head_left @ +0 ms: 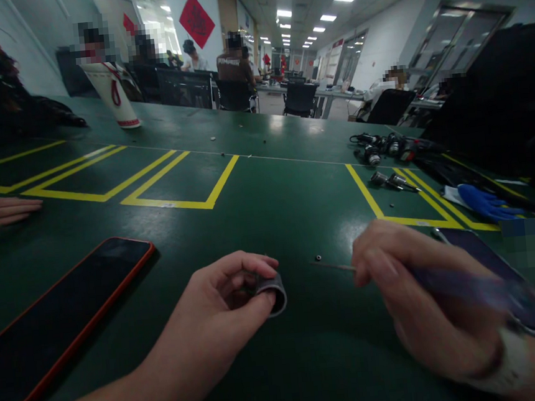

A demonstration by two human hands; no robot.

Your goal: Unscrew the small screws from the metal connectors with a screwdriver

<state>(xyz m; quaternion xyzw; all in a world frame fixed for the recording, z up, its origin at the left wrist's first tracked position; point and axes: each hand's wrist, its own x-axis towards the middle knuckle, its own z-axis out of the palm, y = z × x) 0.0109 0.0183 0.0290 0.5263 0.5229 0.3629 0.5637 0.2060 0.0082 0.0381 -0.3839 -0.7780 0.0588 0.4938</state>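
Note:
My left hand pinches a short, hollow grey metal sleeve between thumb and fingers, its open end turned toward the right. In my right hand is a screwdriver, its thin shaft pointing left and its handle, purplish and blurred, lying back over the hand. Close to the shaft's tip, a tiny dark ring-shaped piece rests on the green table. The screwdriver's tip is apart from the sleeve.
A phone in a red case lies at left, near another person's hand. Another phone sits behind my right hand. Metal parts, tools and a blue glove lie at right. A paper cup stands far left.

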